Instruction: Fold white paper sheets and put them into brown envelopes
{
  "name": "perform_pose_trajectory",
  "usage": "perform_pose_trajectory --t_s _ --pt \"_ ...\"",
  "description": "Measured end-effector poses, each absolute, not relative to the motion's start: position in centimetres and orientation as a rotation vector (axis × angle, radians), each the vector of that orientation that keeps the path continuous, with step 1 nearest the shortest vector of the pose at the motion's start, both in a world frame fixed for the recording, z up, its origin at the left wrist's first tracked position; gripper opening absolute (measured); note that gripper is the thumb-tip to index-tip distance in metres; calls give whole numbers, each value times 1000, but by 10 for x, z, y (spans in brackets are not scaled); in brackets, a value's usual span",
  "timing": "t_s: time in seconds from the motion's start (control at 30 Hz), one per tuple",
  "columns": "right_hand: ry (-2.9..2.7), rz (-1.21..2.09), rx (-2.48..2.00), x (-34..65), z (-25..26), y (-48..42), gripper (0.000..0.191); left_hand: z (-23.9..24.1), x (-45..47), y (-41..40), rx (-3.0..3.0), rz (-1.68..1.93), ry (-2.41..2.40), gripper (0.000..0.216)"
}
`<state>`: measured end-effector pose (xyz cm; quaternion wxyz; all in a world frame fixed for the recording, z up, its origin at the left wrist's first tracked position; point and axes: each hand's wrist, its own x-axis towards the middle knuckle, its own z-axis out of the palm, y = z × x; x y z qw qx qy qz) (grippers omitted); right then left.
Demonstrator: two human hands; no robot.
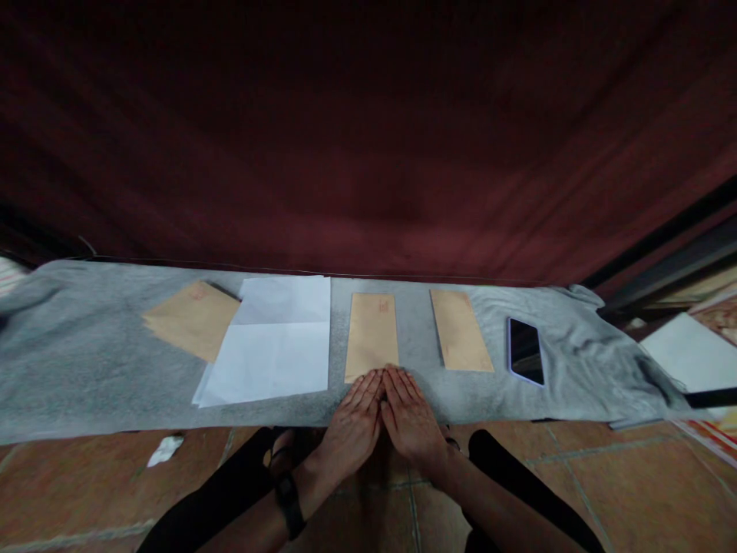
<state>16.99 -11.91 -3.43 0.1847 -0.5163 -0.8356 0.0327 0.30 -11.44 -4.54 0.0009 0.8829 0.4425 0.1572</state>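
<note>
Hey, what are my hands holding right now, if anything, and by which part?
Nothing is held: your left hand and right hand lie flat, side by side, their fingers at the near edge of the middle brown envelope.

A tan rectangular paper envelope (371, 330) lies flat on a grey cloth (414, 326), its short edges facing near and far. Small reddish print sits by its far right corner; the surface looks smooth, and its near right corner is hidden from view.

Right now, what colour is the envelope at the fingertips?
The envelope is tan, with reddish print near its far right corner, seen in the head view.
</note>
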Motion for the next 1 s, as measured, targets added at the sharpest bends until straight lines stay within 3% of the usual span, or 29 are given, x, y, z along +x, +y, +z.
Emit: perform_pose_trajectory --t_s 0.2,0.57,1.0 --pt "-2391 59 -1367 163 -37 -120 61 -55 -8 -112 2772 541 1440 74" --pt "-2401 -120 -1353 171 -52 -122 72 -43 -17 -97 2672 547 1596 57" --pt "-2407 -155 -1420 166 -52 -120 71 -34 6 41 2591 230 1453 57"
